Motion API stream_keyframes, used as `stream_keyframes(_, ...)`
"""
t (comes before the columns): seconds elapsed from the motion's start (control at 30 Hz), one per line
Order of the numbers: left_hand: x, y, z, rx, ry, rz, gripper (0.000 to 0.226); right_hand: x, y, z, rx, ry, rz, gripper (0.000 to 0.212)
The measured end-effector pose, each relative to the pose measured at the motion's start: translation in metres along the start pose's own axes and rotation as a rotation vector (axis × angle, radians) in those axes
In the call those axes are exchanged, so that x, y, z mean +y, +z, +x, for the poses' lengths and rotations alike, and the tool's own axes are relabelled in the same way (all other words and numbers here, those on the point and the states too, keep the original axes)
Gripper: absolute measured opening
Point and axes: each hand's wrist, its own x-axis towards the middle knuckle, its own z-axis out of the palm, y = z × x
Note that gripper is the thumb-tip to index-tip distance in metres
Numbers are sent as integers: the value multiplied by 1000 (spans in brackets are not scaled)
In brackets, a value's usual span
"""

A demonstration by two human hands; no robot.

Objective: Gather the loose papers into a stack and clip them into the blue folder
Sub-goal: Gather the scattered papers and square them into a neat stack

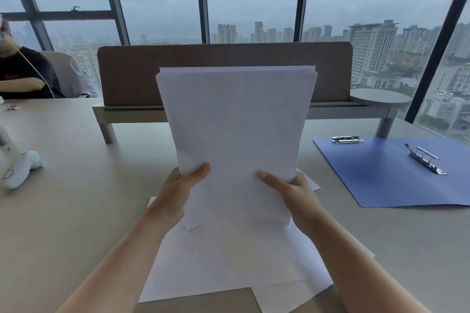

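I hold a stack of white papers (236, 121) upright above the table, its top edges slightly uneven. My left hand (178, 193) grips its lower left side, thumb on the front. My right hand (292, 195) grips the lower right side the same way. Several loose white sheets (229, 261) still lie flat on the table under the stack. The blue folder (391, 175) lies open to the right, with a metal clip (426, 160) on its inside and a second metal clip (347, 139) at its far left corner.
A brown desk divider (127, 76) on a raised shelf stands behind the stack. A white object (23, 170) rests at the left edge of the table. Another person (25, 73) sits at the far left. Windows lie beyond.
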Motion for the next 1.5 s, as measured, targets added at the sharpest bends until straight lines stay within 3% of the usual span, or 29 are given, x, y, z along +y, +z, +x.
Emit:
stream_keyframes(0.13,1,1,5,35,16,133,12,2,0,5,25,17,-52,20)
stream_keyframes(0.27,3,-6,14,172,88,150,8,-4,-2,15,99,42,-154,42)
stream_keyframes(0.37,1,-15,17,293,-21,-92,8,-7,-14,23,245,170,-121,46)
stream_keyframes(0.43,-2,-26,20,247,-146,-227,15,-8,-19,25,274,296,-70,47)
stream_keyframes(0.5,-10,-35,18,182,-229,-216,31,-8,-20,26,263,383,11,52)
stream_keyframes(0.57,-16,-44,21,192,-271,-235,31,-8,-19,27,269,425,53,54)
stream_keyframes(0.67,-16,-50,26,199,-294,-528,15,-2,-18,26,264,455,0,47)
stream_keyframes(0.8,-14,-43,24,195,-303,-478,19,4,-17,24,65,447,-126,33)
stream_keyframes(0.93,-12,-42,25,200,-296,-468,19,8,-12,23,-55,376,-407,15)
stream_keyframes(1.03,-10,-45,28,199,-262,-505,19,8,-13,23,31,314,-484,11)
stream_keyframes(1.17,-6,-47,31,156,-241,-540,24,-3,-24,21,215,200,-353,12)
stream_keyframes(1.33,-22,-52,34,118,-201,-311,31,-22,-43,2,-86,302,-503,17)
stream_keyframes(1.5,-29,-36,30,67,-252,-357,25,-37,-62,-6,-200,419,-622,22)
